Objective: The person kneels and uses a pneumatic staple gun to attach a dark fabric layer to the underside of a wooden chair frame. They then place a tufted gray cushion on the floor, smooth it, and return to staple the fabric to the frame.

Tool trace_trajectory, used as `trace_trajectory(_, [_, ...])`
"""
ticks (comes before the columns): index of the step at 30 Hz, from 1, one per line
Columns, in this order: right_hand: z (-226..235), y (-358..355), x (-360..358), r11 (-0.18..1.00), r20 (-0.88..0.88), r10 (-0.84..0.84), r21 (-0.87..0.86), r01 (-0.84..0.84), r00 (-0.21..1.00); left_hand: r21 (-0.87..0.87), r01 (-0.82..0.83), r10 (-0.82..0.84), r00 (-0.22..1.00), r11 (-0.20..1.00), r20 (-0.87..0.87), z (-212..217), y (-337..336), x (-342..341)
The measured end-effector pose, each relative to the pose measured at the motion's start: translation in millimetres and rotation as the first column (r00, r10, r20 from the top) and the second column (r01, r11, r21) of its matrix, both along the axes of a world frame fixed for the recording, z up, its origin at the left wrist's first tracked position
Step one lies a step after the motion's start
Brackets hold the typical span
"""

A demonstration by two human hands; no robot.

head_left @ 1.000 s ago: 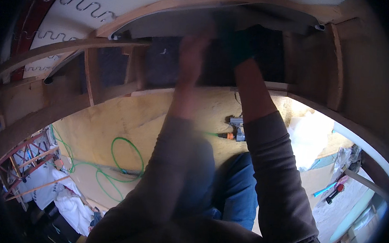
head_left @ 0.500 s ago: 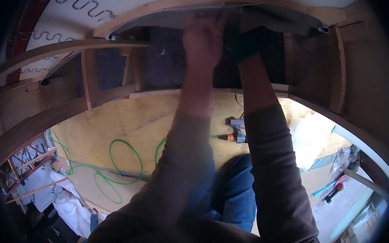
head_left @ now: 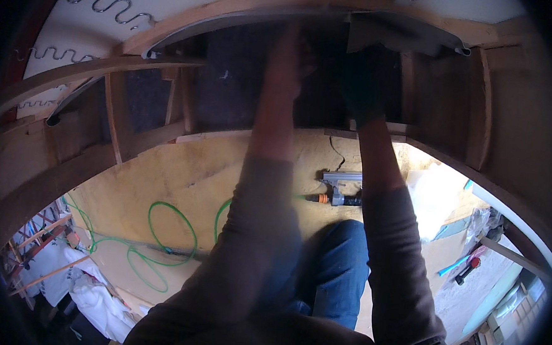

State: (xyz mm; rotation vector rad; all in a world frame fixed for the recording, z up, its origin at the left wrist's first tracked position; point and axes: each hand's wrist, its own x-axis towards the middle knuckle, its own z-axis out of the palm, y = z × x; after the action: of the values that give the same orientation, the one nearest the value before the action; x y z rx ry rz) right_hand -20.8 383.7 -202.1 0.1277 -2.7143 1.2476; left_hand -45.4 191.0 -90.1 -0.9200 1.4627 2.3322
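While both arms reach up into the wooden frame, the left hand is blurred against the dark cloth lining it; whether it grips anything cannot be told. Beside it the right hand, gloved dark, closes on the grey fabric hanging from the frame's curved top rail, its long edge following that rail. Below the frame, a stapler lies on the yellow board, trailing a green hose.

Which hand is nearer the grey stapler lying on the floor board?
Right. The right hand is up in the wooden frame almost straight above the stapler; the left hand reaches up farther to the left.
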Motion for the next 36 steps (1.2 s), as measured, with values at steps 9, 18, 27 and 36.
trace_trajectory(9, [-21, 58, 117, 0.771, -0.113, -0.138, 0.611, 0.179, 0.984, 0.485, -0.079, 0.333, 0.82, 0.871, -0.465, -28, 32, -56])
trace_trajectory(18, [-9, 41, 112, 0.73, -0.308, -0.137, 0.611, 0.307, 0.941, 0.479, -0.114, 0.352, 0.824, 0.87, -0.444, -31, 31, -52])
trace_trajectory(27, [-5, 41, 108, 0.764, -0.281, -0.125, 0.585, 0.273, 0.951, 0.538, -0.099, 0.385, 0.806, 0.837, -0.45, -29, 28, -59])
trace_trajectory(36, [-6, 46, 110, 0.762, -0.1, -0.204, 0.608, 0.222, 0.974, 0.62, -0.054, 0.408, 0.796, 0.783, -0.446, -13, 22, -53])
